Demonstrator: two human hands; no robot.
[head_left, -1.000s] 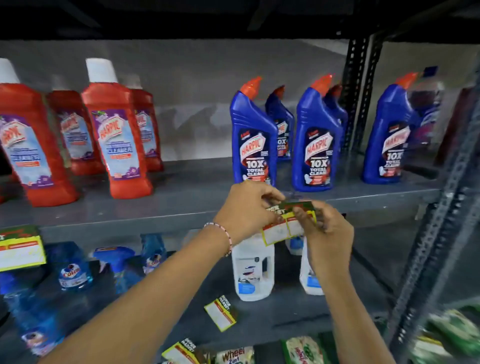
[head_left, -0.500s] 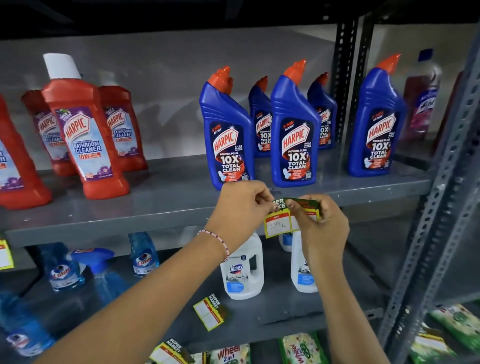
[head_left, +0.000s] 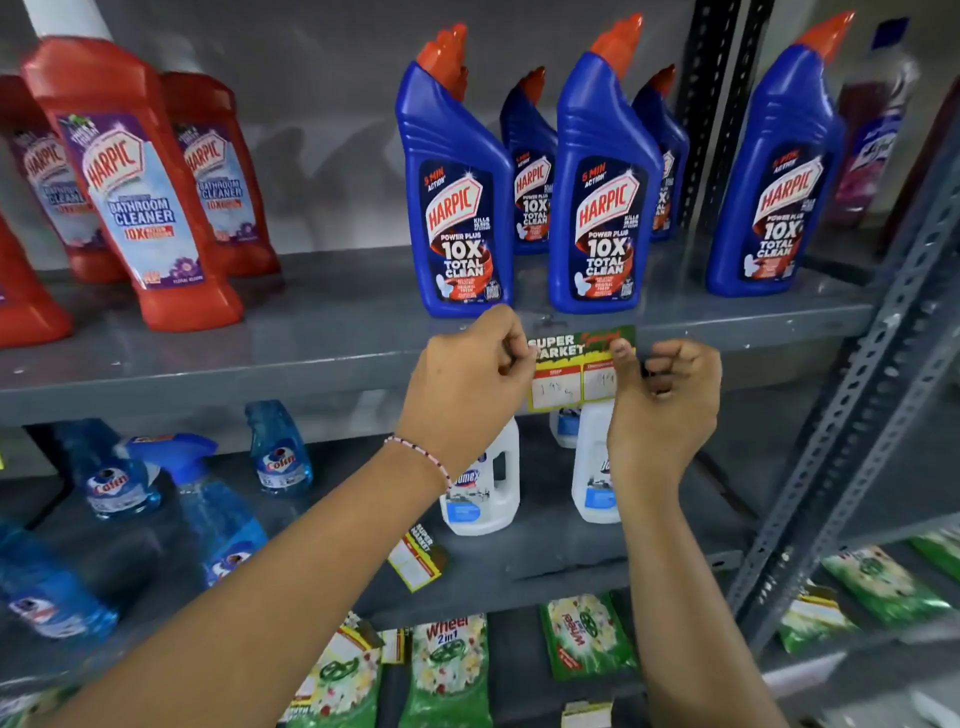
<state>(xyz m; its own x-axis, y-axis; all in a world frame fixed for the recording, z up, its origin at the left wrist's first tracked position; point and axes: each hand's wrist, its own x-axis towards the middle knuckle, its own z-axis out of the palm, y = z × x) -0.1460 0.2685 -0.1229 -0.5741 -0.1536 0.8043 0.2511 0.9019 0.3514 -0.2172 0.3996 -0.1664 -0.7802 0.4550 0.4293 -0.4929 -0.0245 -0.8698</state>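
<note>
Blue Harpic bottles (head_left: 457, 208) with orange caps stand closed on the upper shelf at centre and right of the frame. Red bathroom-cleaner bottles (head_left: 140, 208) stand at upper left. Blue spray bottles (head_left: 278, 452) and white Domex jugs (head_left: 483, 488) sit on the shelf below, with green Wheel packets (head_left: 449, 670) along the bottom. At centre, the price tag (head_left: 571, 374) lies against the grey shelf edge (head_left: 260, 384). The left hand (head_left: 467, 384) pinches its left end with curled fingers. The right hand (head_left: 665, 400) grips its right end, thumb on the face. A slotted metal upright (head_left: 857, 395) slants down the right.

Head camera faces the shelf (head_left: 208, 384) closely, perhaps tilted slightly down.
</note>
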